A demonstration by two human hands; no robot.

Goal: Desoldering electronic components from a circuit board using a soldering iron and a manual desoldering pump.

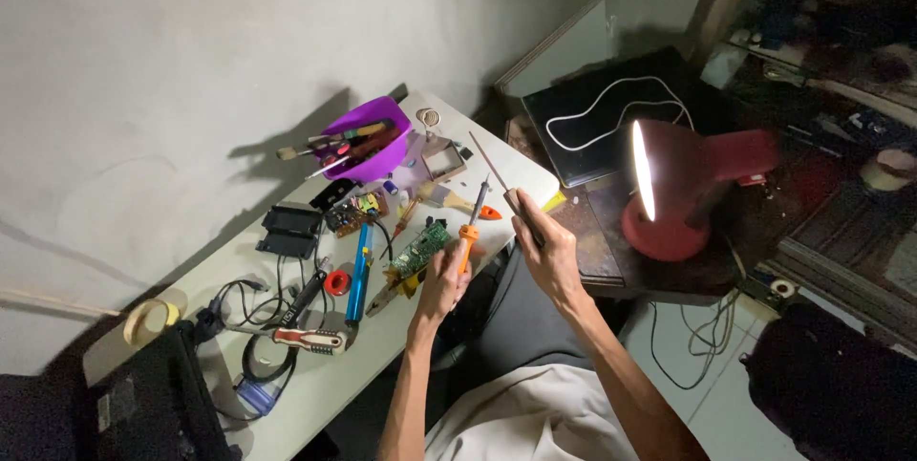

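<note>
Soldering iron [468, 232] with an orange handle is in our left hand [442, 281], which is closed around its handle; the tip points up and away from us. Just left of this hand we see a green circuit board [418, 249] lying on the white table [315, 389]. Our right hand [546, 249] is clenched around a thin stick [489, 163], which rises up-left from the fingers, above the iron. Farther beyond the left hand stands a purple bowl [368, 141] full of tools. To the right of the right hand a red lamp [683, 184] shines.
</note>
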